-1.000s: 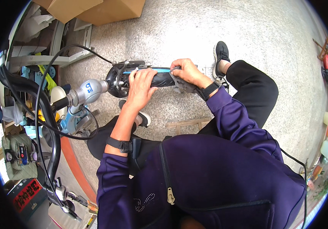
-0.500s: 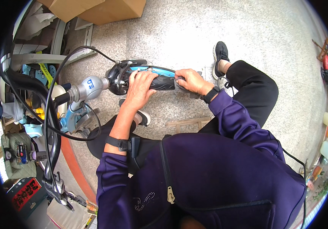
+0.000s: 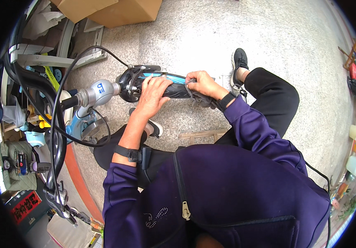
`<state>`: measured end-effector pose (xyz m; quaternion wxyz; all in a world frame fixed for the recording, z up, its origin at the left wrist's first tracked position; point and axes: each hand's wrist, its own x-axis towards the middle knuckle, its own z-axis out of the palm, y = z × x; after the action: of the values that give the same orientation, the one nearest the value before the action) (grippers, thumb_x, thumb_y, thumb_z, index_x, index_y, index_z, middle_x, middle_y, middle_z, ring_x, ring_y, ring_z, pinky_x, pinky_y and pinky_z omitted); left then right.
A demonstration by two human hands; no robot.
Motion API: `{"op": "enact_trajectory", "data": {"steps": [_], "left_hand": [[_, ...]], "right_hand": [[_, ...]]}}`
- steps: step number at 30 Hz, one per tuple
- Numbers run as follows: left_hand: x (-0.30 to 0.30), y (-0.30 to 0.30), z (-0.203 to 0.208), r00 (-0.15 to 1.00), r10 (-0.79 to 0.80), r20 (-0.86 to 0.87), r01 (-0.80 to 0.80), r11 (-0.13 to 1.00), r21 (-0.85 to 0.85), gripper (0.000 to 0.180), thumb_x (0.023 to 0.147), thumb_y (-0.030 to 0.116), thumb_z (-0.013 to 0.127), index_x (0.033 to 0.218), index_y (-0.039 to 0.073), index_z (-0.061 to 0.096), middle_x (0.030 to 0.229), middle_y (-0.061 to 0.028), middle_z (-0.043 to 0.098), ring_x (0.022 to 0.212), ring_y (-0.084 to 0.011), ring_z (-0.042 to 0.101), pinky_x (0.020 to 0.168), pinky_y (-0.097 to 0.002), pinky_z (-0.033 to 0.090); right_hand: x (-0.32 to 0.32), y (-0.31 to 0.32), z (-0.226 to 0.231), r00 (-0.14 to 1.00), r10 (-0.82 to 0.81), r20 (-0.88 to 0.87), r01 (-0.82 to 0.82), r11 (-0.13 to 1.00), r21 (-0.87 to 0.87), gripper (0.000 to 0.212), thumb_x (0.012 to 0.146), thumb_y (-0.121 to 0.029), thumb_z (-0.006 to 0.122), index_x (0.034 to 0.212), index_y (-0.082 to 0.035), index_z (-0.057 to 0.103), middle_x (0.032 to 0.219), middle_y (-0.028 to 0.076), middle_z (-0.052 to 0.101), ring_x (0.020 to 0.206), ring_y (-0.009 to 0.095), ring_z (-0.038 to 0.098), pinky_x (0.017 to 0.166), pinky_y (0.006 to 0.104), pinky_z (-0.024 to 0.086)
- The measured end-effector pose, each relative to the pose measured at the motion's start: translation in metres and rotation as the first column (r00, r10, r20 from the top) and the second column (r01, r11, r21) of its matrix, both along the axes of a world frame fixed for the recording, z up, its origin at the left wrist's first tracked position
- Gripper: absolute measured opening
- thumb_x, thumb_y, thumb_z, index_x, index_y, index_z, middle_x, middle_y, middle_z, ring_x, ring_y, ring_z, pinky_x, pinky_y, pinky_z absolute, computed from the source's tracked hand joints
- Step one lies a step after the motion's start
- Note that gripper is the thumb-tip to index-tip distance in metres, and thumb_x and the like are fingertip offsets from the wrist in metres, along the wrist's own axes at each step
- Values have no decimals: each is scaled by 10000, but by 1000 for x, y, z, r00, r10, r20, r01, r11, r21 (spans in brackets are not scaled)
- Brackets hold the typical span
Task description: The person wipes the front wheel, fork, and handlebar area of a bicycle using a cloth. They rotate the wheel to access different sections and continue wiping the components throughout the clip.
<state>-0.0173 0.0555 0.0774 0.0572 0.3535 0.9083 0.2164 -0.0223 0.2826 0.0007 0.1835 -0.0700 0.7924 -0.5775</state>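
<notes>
A wheel with a black tyre (image 3: 177,90) and a blue rim (image 3: 173,77) lies across the space between my hands, fixed to a bicycle's fork. My left hand (image 3: 154,96) is closed over the tyre near the fork, fingers across its top and thumb on the near side. A grey cloth (image 3: 202,98) is pinched in my right hand (image 3: 204,84), which is at the wheel's right end. Part of the cloth hangs below that hand, against the tyre. My left palm hides some of the wheel.
The silver head tube (image 3: 100,93), black handlebar (image 3: 56,107) and looping cable (image 3: 82,144) stand at my left. A cardboard box (image 3: 124,12) sits at the far left. A wooden frame (image 3: 202,134) lies on the speckled floor between my legs. Various household items line the right edge.
My right hand has shifted slightly left and up along the wheel, bunching the grey cloth more in its fingers. My left hand stays on the tyre. The view has tilted slightly.
</notes>
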Motion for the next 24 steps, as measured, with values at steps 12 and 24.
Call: {"op": "enact_trajectory", "data": {"steps": [12, 24], "left_hand": [[2, -2, 3, 998, -14, 57, 16, 999, -45, 600, 630, 65, 755, 1179, 112, 517, 1143, -74, 543, 1151, -262, 474, 1061, -457, 246], [1, -5, 0, 999, -15, 36, 16, 1000, -18, 594, 623, 76, 762, 1165, 113, 521, 1130, -66, 548, 1135, -260, 481, 1060, -458, 248]], "right_hand": [[-5, 0, -14, 926, 15, 377, 68, 976, -206, 98, 642, -75, 672, 717, -15, 650, 625, 48, 598, 575, 122, 533, 557, 278, 448], [16, 17, -4, 988, 80, -134, -53, 981, 189, 71, 742, -66, 635, 800, -26, 631, 676, 116, 620, 646, 220, 613, 632, 331, 478]]}}
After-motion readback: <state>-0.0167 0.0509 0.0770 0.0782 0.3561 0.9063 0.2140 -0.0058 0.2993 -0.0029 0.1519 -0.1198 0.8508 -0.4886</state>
